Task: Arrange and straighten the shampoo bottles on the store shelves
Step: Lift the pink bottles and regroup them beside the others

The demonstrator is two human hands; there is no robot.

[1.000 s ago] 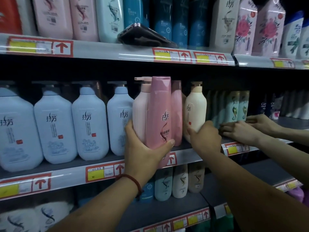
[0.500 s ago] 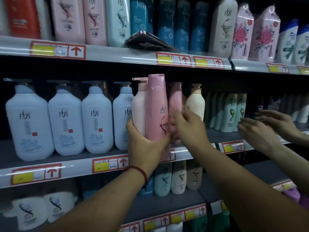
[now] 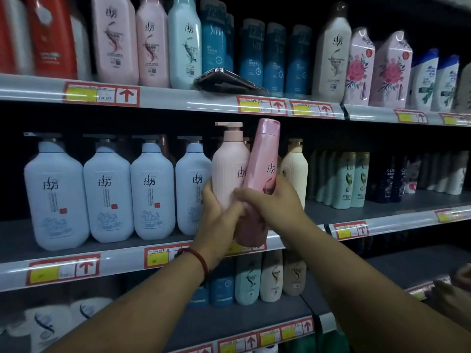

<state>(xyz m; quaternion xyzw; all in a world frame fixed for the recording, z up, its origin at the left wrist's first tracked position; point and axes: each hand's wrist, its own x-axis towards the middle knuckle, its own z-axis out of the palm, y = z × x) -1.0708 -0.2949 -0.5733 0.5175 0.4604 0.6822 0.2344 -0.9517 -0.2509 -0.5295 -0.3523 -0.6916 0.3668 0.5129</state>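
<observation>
Seen from the head camera, a tall glossy pink plastic shampoo bottle with a flat flip cap (image 3: 263, 159) is off the shelf board, in front of the middle shelf (image 3: 114, 262). It is tilted, with its cap leaning right and its base low near the shelf's front rail. The right hand (image 3: 276, 203) grips it round the middle, with the thumb on the bottle's left edge and the fingers wrapped round its right side.

The left hand (image 3: 216, 220) sits just below and left of it, with a red cord bracelet (image 3: 200, 259) on that wrist. Its fingers are curled up beside the lower left of a pale pink ribbed pump bottle (image 3: 229, 171), and its thumb reaches toward the tilted bottle. I cannot tell which of the two it actually grasps, since the two hands overlap there.

The pump bottle stands upright on the shelf right behind the tilted one. A cream ribbed pump bottle (image 3: 297, 169) stands upright just to the right. To the left is a row of four light blue pump bottles (image 3: 107, 194), upright and close side by side. Further right on the same shelf are small mint-green bottles (image 3: 353, 179), then dark ones.

On the upper shelf (packed with pink, teal and blue bottles) a flat black object (image 3: 226, 81) lies at the front edge. Red and yellow price labels (image 3: 100, 95) run along the shelf rails.
</observation>
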